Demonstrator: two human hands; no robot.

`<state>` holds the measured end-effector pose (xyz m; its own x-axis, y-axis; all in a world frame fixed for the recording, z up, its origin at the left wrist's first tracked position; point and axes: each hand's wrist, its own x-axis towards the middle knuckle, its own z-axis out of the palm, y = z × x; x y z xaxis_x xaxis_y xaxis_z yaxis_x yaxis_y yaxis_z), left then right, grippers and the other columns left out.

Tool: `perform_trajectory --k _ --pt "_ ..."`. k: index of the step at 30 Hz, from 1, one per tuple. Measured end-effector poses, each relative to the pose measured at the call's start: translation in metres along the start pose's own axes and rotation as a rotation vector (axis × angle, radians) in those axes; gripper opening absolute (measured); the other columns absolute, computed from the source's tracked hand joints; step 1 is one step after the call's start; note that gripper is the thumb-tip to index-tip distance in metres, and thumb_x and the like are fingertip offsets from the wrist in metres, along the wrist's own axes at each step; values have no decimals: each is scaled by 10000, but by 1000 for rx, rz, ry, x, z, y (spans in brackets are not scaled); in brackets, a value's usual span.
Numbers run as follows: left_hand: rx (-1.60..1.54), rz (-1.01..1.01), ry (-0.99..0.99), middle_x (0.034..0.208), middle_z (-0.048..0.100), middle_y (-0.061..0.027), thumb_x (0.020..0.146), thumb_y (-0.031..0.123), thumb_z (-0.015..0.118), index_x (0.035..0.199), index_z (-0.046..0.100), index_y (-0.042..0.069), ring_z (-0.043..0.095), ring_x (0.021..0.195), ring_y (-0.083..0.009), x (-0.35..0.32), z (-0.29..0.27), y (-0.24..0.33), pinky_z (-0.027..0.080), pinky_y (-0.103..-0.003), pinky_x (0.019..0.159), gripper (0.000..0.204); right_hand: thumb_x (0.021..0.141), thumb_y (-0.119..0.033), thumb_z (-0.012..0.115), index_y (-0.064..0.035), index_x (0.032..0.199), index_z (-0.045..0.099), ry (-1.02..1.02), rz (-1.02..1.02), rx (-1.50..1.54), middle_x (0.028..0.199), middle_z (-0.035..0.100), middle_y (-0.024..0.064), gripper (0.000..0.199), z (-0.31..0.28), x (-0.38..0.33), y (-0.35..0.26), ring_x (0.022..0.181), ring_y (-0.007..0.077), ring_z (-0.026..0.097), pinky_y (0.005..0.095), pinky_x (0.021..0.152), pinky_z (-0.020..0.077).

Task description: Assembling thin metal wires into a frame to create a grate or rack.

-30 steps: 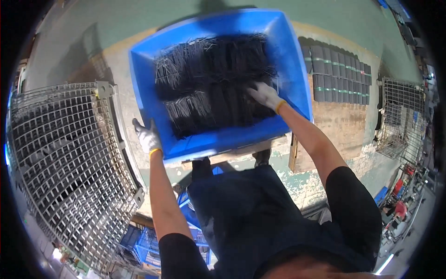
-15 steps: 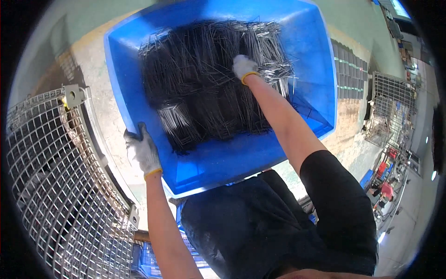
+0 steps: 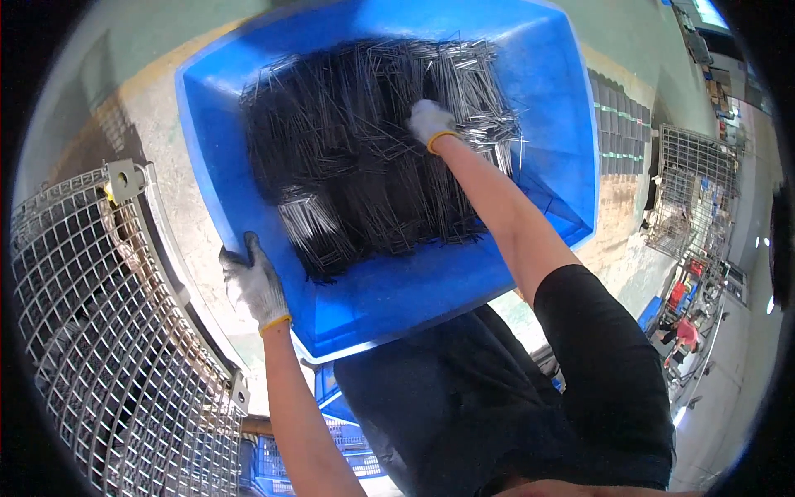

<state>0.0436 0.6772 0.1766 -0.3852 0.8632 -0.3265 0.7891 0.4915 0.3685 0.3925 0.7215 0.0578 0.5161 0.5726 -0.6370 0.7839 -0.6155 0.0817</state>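
A large blue plastic bin point(image 3: 555, 108) is in front of me, holding layered bundles of thin dark metal rods point(image 3: 331, 124). My left hand point(image 3: 255, 286), in a white knit glove with dark grey fingertips, grips the bin's left rim near the front corner, its thumb along the edge. My right hand point(image 3: 431, 123), gloved in white with a yellow cuff, reaches among the rods right of the middle. Its fingers point down and are blurred and partly hidden, so whether they hold any rods does not show.
A wire mesh cage point(image 3: 124, 331) stands close on the left. Beyond the bin's right side are stacked grey parts point(image 3: 621, 128) with green bands and another wire cage point(image 3: 696, 190). Blue crates point(image 3: 348, 439) sit low near me. A person in red point(image 3: 686, 333) is far right.
The bin's left side and front corner sit slightly farther left and lower in view. My left hand has shifted slightly down with the rim. My right hand has moved slightly left among the rods.
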Motion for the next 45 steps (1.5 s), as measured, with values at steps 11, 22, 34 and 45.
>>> perform_trajectory --k 11,22,34,45 --pt "-14 -24 30 1023 607 -231 830 477 550 1133 504 -6 608 912 -360 -7 -2 0 475 -418 787 572 861 -452 412 -151 1140 555 126 -155 129 1074 590 160 434 -91 -48 -1 1005 322 579 450 829 488" --pt "13 -97 -10 1050 603 -227 790 540 554 1153 518 24 594 945 -373 -20 -3 19 454 -437 813 632 765 -629 498 57 871 653 106 -237 377 945 609 285 711 -11 16 -52 925 400 590 439 823 457" --pt "65 -134 -33 1031 627 -178 790 558 538 1142 541 48 608 921 -362 -26 -7 37 471 -427 791 620 773 -555 567 -23 1071 612 3 -18 378 1179 547 215 611 -12 31 -67 1033 350 570 442 884 458" --pt "77 -117 -24 1024 633 -170 778 563 550 1150 542 64 618 908 -348 -29 -2 30 478 -421 784 622 738 -503 608 15 905 663 30 -130 455 947 650 199 547 3 48 -35 919 333 618 382 781 473"
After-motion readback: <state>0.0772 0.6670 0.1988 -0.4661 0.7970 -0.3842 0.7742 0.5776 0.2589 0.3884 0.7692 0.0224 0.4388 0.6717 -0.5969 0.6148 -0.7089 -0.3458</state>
